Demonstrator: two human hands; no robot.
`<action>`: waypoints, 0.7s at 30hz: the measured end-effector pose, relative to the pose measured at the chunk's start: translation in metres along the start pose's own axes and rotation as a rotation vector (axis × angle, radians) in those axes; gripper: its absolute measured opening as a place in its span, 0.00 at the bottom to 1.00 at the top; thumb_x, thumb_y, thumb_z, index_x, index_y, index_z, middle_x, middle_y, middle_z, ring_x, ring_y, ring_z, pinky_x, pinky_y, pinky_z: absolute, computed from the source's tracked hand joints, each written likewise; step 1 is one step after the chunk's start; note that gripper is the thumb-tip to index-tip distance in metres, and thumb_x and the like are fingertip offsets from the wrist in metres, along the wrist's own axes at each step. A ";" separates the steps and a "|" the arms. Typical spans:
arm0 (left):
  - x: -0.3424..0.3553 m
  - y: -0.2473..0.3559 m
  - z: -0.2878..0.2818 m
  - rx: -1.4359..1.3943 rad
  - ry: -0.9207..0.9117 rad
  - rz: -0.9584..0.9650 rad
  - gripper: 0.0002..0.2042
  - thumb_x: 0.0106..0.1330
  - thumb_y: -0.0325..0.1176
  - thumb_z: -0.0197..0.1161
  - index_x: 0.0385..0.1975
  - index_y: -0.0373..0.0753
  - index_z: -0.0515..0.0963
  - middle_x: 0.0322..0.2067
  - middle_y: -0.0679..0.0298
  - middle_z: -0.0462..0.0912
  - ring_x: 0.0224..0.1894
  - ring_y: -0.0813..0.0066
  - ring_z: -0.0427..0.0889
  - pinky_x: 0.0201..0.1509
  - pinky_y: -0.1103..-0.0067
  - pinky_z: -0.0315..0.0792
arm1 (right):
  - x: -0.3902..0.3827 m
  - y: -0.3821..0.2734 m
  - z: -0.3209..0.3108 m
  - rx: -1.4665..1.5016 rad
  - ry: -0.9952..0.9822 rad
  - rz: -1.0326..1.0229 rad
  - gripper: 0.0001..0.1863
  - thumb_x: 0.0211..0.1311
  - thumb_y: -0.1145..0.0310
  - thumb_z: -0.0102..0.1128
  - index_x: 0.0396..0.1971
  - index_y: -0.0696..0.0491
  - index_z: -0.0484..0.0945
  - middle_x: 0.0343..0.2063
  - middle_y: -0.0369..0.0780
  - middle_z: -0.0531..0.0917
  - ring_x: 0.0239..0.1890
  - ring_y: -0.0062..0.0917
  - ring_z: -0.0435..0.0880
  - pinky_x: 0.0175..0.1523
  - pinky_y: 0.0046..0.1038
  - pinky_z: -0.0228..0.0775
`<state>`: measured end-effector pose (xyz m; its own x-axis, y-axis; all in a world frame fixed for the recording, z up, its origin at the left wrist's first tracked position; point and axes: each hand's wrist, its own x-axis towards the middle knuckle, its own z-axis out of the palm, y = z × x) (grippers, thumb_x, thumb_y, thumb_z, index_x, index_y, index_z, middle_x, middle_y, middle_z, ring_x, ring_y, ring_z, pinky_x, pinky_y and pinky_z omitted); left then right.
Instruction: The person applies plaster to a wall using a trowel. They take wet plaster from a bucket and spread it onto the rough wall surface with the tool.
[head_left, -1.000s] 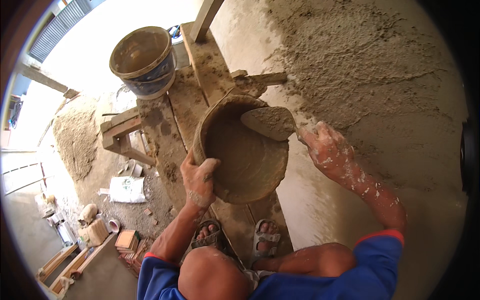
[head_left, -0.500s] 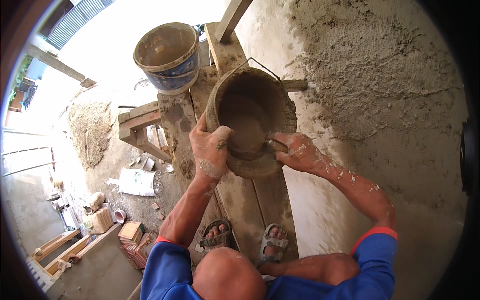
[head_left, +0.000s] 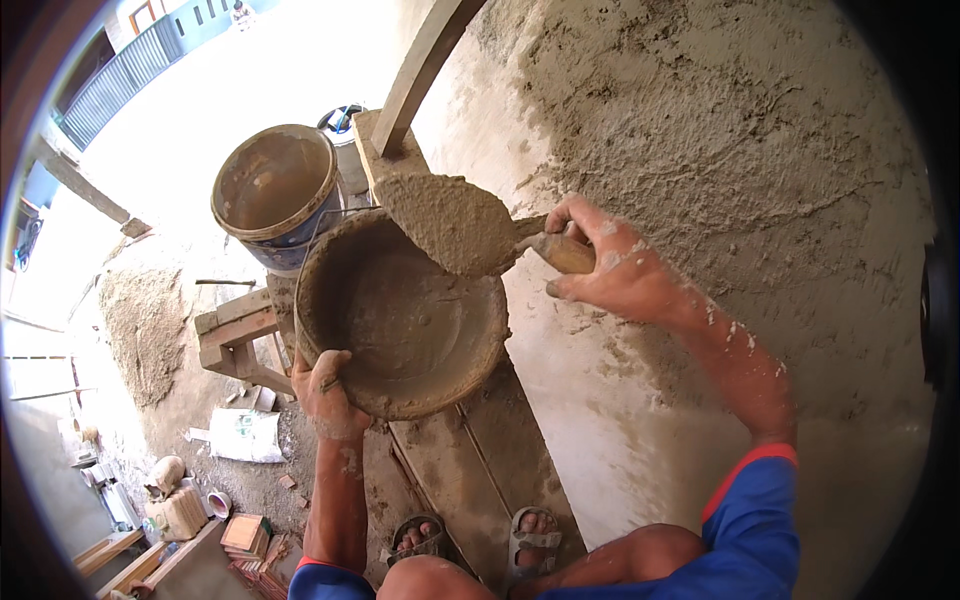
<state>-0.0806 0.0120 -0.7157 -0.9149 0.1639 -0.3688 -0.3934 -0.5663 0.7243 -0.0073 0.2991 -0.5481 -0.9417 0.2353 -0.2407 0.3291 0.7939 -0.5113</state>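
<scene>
My right hand [head_left: 610, 262] is closed round the wooden handle of a trowel [head_left: 450, 222]. Wet grey mortar covers its blade, which hangs over the far right rim of a mortar-crusted bucket [head_left: 400, 398]. My left hand [head_left: 333, 395] grips that bucket by its near left rim, thumb over the edge. The bucket is tipped so its inside shows, with a wet mortar film on the walls and bottom. To the right stands a wall [head_left: 700, 130] with rough, fresh mortar on its upper part and a smoother surface below.
Wooden scaffold planks [head_left: 500, 450] lie under my sandalled feet. A blue bucket [head_left: 275, 190] sits beyond the held one, near an upright timber [head_left: 425, 75]. Lower down at left are a sand heap [head_left: 145, 330], a white sack [head_left: 247, 435] and stacked tiles [head_left: 245, 537].
My right hand has lifted the trowel out of the bucket, loaded with mortar, and moved it up beside the wall. My left hand has shifted the bucket leftward and tilted it.
</scene>
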 end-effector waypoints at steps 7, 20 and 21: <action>0.001 0.004 -0.005 0.037 0.038 0.021 0.21 0.51 0.17 0.53 0.47 0.35 0.75 0.36 0.63 0.80 0.36 0.71 0.81 0.41 0.77 0.79 | 0.055 0.058 -0.019 0.566 -0.136 0.184 0.22 0.54 0.78 0.57 0.52 0.61 0.71 0.32 0.44 0.82 0.24 0.19 0.79 0.32 0.23 0.77; -0.008 0.012 0.029 0.126 0.020 0.013 0.19 0.53 0.19 0.53 0.47 0.32 0.74 0.37 0.61 0.80 0.38 0.73 0.80 0.42 0.79 0.77 | 0.037 0.072 -0.070 -0.014 0.381 0.414 0.24 0.57 0.69 0.58 0.56 0.56 0.73 0.41 0.48 0.82 0.38 0.32 0.82 0.43 0.32 0.76; -0.008 0.009 0.029 0.146 0.046 0.011 0.19 0.53 0.19 0.53 0.47 0.32 0.74 0.37 0.61 0.80 0.38 0.73 0.80 0.42 0.79 0.77 | 0.023 0.065 -0.053 -0.026 0.289 0.281 0.24 0.56 0.70 0.59 0.55 0.56 0.74 0.40 0.46 0.81 0.37 0.31 0.81 0.42 0.32 0.76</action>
<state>-0.0796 0.0291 -0.6896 -0.9155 0.1197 -0.3842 -0.3954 -0.4442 0.8039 -0.0115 0.3858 -0.5437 -0.7976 0.5903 -0.1240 0.5780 0.6894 -0.4367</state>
